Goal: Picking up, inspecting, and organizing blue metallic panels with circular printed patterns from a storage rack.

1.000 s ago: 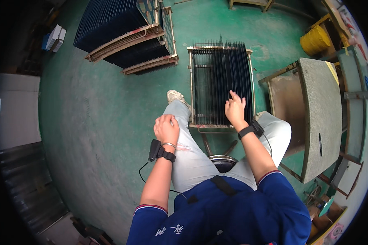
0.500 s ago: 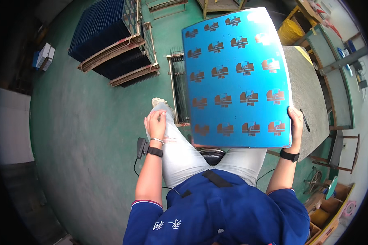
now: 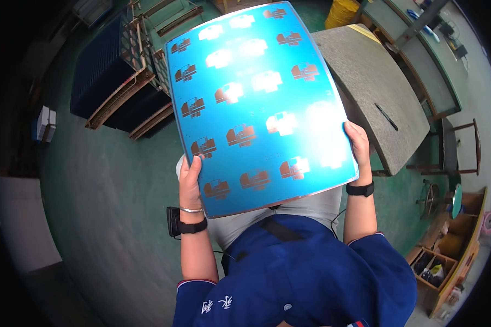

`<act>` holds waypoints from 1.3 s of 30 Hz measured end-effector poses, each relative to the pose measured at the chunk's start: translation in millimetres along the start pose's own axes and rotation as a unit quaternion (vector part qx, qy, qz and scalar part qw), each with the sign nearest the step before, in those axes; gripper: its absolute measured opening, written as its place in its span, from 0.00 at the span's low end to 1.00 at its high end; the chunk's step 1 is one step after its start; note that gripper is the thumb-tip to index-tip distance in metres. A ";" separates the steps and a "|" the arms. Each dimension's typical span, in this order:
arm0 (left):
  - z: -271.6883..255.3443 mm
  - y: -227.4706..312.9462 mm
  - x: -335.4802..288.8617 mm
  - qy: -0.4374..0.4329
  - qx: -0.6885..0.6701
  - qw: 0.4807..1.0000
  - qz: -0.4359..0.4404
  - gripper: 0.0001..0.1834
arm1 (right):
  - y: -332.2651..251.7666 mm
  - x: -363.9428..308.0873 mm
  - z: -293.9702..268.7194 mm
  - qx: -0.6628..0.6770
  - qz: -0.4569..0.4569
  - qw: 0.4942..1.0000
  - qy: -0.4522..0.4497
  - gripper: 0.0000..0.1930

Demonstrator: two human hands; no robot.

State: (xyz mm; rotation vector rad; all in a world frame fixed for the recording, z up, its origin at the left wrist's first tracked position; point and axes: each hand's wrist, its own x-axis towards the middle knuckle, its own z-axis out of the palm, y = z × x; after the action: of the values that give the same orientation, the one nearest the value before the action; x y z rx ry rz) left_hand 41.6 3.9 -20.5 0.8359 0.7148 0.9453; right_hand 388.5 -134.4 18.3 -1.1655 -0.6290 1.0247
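Observation:
A large rectangular panel (image 3: pixel 218 163), shiny blue with rows of copper-coloured patterns, is held up over my lap, a little tilted. My left hand (image 3: pixel 190 182) grips its left edge near the lower corner, thumb on the face and fingers hidden behind. On the right edge, my right hand (image 3: pixel 358 140) grips in the same way, thumb at the rim. Bright glare washes out part of the panel's right side. Both wrists wear black bands, and a bracelet circles the left wrist.
Metal racks (image 3: pixel 123 98) packed with upright dark panels stand on the green floor (image 3: pixel 114 218) at the left. To the right is a grey-topped table (image 3: pixel 360 71) with a black pen (image 3: pixel 386 116) on it. Wooden compartments (image 3: pixel 433 267) sit at the lower right.
My left hand has come from above my knee to the panel's left edge and taken hold. The panel has moved left and turned slightly. The view has swung to the right.

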 end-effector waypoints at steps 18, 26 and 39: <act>0.3 36.7 -29.7 0.008 0.107 0.994 0.029 0.23 | 6.8 27.7 -7.1 0.122 0.029 0.989 -0.077 0.17; 4.1 51.0 -32.7 -0.075 0.041 0.996 0.028 0.31 | 6.3 39.8 23.7 0.170 0.018 0.982 -0.074 0.20; 23.7 -6.3 -31.7 0.049 -0.185 0.981 0.030 0.24 | 41.5 29.0 67.9 0.251 0.021 0.961 -0.114 0.19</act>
State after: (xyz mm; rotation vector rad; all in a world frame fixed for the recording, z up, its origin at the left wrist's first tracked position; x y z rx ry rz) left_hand 50.5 -33.5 -9.2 0.4867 0.5751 1.1386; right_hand 330.4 -76.4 -2.7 -0.6227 -0.4839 1.2761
